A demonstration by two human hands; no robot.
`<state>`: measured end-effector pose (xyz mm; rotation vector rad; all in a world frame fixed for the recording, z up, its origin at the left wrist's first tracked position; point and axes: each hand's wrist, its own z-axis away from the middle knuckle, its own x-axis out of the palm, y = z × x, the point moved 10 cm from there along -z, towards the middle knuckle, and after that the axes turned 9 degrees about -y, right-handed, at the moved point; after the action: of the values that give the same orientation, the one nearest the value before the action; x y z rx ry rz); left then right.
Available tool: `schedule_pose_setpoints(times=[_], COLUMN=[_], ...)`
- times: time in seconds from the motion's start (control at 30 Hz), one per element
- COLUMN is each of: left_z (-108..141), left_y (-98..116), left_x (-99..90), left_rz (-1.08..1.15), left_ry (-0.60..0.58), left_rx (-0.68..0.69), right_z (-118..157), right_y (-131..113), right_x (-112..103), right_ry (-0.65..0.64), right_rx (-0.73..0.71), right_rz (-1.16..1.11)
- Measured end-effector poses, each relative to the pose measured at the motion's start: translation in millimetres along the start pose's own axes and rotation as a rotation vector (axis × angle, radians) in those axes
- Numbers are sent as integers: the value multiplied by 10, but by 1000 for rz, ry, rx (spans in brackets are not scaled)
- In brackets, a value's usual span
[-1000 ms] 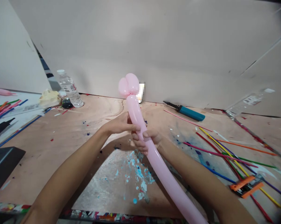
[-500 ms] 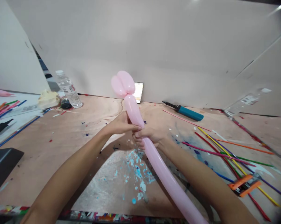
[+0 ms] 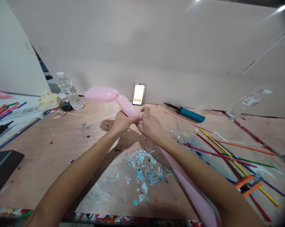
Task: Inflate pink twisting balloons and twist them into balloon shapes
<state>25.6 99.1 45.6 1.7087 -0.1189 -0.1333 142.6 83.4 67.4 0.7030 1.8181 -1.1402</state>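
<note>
A long pink modelling balloon (image 3: 127, 105) is held in both hands over the middle of the table. My left hand (image 3: 123, 122) is closed on it, thumb pointing right, just below a short twisted segment. Right beside it, my right hand (image 3: 150, 124) pinches the balloon at the same spot, its index finger bent upward. Beyond the left hand, the folded bubbles of the balloon point left, joined at a twist. Its long untwisted part runs down to the lower right, partly hidden behind my right forearm.
A lit phone (image 3: 138, 94) leans on the wall. To its right lies a blue hand pump (image 3: 191, 114). Several uninflated balloons (image 3: 227, 155) and an orange-handled tool (image 3: 248, 185) lie at right. A water bottle (image 3: 70, 91) stands at left, another bottle (image 3: 248, 102) at far right.
The folded bubbles have swung left and down from upright. Both hands have moved slightly up, and the right hand has turned. The long part now passes behind the right forearm.
</note>
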Motion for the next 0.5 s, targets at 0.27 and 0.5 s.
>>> schedule_pose_setpoints(times=[0.27, 0.5], left_z=[-85, 70], left_y=[-193, 18], left_x=[136, 349], left_rz=[367, 576], left_ry=[-307, -558], left_rx=[-62, 14], right_z=[-1, 420], right_y=[137, -393], right_x=[92, 743], right_ry=[-173, -1047], right_rx=[23, 100], right_rz=[-503, -1651])
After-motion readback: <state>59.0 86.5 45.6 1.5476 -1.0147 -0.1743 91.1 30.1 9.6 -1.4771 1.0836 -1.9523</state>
